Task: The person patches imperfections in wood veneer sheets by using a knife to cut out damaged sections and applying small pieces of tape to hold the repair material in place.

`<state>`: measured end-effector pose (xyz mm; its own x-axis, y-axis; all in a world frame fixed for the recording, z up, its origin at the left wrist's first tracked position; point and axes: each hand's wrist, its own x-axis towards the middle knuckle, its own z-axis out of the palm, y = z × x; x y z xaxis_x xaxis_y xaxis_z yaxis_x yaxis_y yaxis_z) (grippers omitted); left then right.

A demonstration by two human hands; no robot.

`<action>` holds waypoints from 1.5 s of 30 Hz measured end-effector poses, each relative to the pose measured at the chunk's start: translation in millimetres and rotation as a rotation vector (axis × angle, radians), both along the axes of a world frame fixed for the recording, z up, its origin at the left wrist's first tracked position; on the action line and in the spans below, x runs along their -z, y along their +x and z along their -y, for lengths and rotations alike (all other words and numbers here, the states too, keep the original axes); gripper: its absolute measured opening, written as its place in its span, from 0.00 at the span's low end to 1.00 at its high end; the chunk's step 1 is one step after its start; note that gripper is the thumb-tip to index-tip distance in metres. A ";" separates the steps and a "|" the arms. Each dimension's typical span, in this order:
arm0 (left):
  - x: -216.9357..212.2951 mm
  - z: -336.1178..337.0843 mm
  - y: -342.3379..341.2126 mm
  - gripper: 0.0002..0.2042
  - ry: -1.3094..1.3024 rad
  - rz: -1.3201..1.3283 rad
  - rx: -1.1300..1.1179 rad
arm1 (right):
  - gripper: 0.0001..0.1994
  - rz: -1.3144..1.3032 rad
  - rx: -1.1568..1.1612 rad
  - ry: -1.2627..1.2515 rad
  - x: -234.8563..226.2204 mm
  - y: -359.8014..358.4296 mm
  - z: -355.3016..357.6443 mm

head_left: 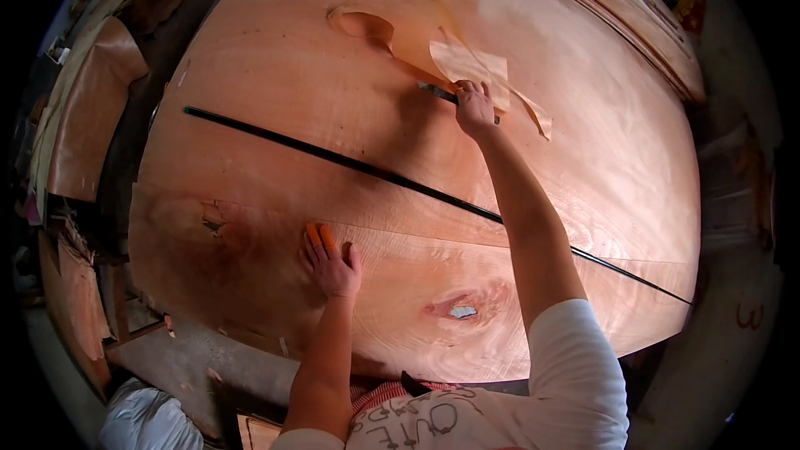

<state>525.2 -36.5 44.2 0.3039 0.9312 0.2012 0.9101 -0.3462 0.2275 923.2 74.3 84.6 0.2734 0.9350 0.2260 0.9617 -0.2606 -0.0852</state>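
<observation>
A large sheet of reddish-tan wood veneer point(275, 167) spreads in front of me. My left hand point(332, 267) lies on its near part with fingers stretched out, orange covers on two of them. Farther off, my right hand point(476, 108) is closed around a dark-handled knife point(438, 92), its blade pointing left. Beside and under that hand rests a pale loose piece of veneer point(492, 65), with a narrow strip point(533, 112) by it. A curled-edged opening point(364, 27) shows in the sheet at the far side. Between my hands runs a long thin black rod point(333, 157).
A small hole point(462, 312) and a torn spot point(213, 218) mark the near veneer. Bent sheets point(96, 108) stand at the left, above grey floor point(196, 367). A white bag point(150, 421) sits at lower left. More layered sheets point(617, 12) lie at far right.
</observation>
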 end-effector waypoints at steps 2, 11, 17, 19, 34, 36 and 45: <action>-0.8 1.6 1.2 0.32 -0.026 -0.008 -0.014 | 0.14 0.013 -0.093 0.130 -19.5 -8.8 14.7; -9.8 6.6 -7.0 0.30 0.023 -0.014 -0.012 | 0.14 -0.882 -0.090 0.272 -147.8 -130.1 188.0; 8.2 12.5 -19.0 0.30 0.087 0.028 0.071 | 0.14 -1.624 0.449 0.412 -145.1 -242.9 320.0; -11.5 32.3 -7.7 0.30 0.049 0.099 0.372 | 0.14 -1.731 0.503 0.569 -120.0 -276.7 356.9; 15.8 87.2 12.9 0.26 -1.895 1.245 0.363 | 0.16 -1.805 0.218 0.395 -103.3 -357.5 410.9; -14.1 64.0 10.3 0.22 -1.680 1.025 0.300 | 0.16 -1.687 0.182 0.266 -90.3 -343.6 425.0; -234.4 -113.4 6.7 0.14 0.207 0.176 0.614 | 0.16 -1.655 0.283 0.072 -19.4 -309.4 501.0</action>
<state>531.8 76.9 278.6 0.7127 0.5368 0.4516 0.4896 -0.8417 0.2277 613.8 -426.7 104.0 0.3902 0.8196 -0.4196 -0.2417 -0.3485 -0.9056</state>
